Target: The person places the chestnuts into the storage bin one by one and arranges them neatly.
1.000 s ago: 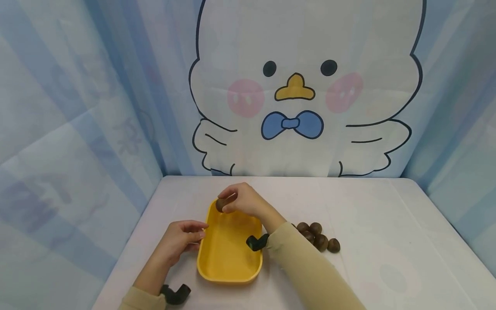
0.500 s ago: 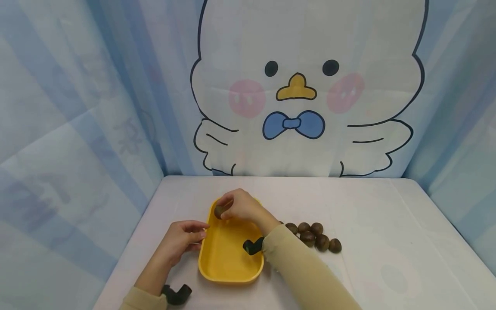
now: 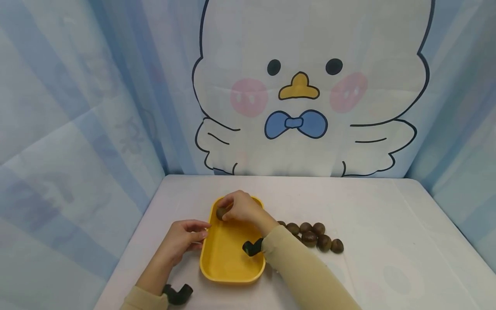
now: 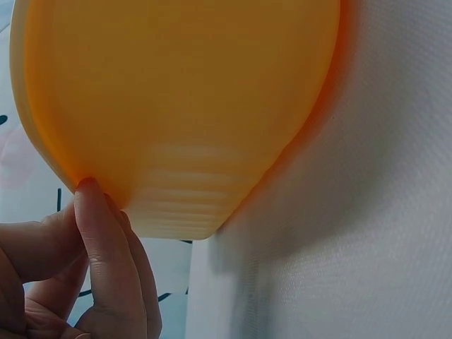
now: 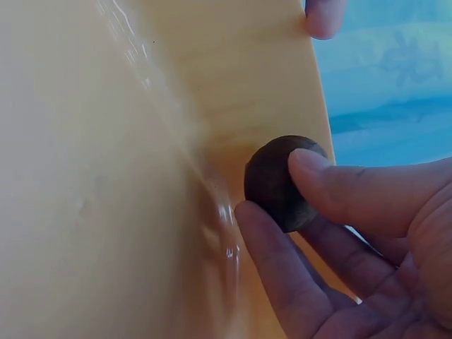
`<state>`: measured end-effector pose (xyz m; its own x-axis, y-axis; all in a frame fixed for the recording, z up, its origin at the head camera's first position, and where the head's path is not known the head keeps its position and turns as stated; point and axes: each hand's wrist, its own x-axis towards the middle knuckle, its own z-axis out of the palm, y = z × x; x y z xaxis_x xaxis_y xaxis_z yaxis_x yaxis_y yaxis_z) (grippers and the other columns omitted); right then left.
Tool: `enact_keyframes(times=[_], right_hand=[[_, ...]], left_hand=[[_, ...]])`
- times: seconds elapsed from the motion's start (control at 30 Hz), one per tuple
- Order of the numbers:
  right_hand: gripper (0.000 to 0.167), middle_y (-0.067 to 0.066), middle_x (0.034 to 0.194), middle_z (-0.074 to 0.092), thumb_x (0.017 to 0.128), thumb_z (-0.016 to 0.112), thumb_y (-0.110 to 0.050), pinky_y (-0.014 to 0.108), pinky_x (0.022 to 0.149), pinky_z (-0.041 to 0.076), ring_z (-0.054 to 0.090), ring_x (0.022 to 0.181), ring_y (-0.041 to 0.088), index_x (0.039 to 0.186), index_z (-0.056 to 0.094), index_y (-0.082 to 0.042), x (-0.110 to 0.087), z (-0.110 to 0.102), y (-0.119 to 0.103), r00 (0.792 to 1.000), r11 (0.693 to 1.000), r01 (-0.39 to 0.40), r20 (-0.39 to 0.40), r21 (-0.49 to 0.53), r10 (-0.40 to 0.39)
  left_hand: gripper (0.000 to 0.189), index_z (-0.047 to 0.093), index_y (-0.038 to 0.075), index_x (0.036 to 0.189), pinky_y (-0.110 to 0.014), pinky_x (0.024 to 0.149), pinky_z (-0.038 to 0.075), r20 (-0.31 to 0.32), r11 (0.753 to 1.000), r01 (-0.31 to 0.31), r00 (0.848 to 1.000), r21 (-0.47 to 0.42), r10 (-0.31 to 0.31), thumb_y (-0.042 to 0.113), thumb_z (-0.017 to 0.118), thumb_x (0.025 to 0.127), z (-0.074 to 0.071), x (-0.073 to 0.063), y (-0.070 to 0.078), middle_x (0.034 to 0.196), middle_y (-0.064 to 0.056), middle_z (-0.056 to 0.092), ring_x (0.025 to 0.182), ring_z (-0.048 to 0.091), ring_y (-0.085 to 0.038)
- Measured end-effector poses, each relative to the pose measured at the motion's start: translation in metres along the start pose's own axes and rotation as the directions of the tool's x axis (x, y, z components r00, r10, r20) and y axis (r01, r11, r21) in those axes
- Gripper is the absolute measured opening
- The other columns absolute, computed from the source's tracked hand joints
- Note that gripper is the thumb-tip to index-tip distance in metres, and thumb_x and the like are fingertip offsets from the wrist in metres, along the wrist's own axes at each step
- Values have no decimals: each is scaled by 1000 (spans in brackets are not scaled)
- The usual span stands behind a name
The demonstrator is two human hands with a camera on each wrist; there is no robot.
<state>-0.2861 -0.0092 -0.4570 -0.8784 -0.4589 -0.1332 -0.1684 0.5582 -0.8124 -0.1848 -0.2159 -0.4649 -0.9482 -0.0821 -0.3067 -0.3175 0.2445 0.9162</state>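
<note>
A brown chestnut (image 5: 279,182) is pinched between the thumb and fingers of my right hand (image 3: 242,209), inside the far left corner of a yellow tray (image 3: 228,267). In the right wrist view the chestnut is close to the tray's side wall. At the tray's left rim is my left hand (image 3: 186,239), its fingers loosely bent. In the left wrist view, a fingertip of that hand touches the outside of the tray near its rim. Several more chestnuts (image 3: 309,238) lie in a group to the right of the tray, partly hidden by my right sleeve.
The white table (image 3: 387,224) is backed by a curtain (image 3: 302,150) printed with a cartoon bird, and curtains hang on both sides. A dark curved piece (image 3: 178,295) sticks out at my left wrist, and a similar dark piece (image 3: 252,247) at my right wrist.
My right hand has come down slightly toward the tray's inside with the chestnut still pinched. More of the chestnut group shows past the sleeve. My left hand stays at the rim.
</note>
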Motion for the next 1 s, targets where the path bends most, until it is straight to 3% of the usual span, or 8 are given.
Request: enact_keyframes(times=[0.6, 1.0], right_hand=[[28, -5, 108, 81, 86, 90, -7, 37, 97, 63, 70, 94, 14, 109, 84, -22, 5, 5, 10, 1000, 999, 14, 28, -36, -13], [35, 0, 115, 81, 90, 81, 4, 36, 97, 64, 71, 98, 16, 116, 83, -18, 1, 2, 3, 999, 1000, -7, 31, -26, 8]], left_hand=[[28, 78, 0, 124, -27, 66, 65, 16, 1000, -18, 1000, -8, 18, 2, 77, 96, -1, -1, 0, 94, -6, 70, 75, 64, -17], [28, 78, 0, 123, -26, 65, 64, 17, 1000, -19, 1000, -16, 19, 3, 77, 95, 0, -2, 0, 93, -6, 70, 73, 65, -17]])
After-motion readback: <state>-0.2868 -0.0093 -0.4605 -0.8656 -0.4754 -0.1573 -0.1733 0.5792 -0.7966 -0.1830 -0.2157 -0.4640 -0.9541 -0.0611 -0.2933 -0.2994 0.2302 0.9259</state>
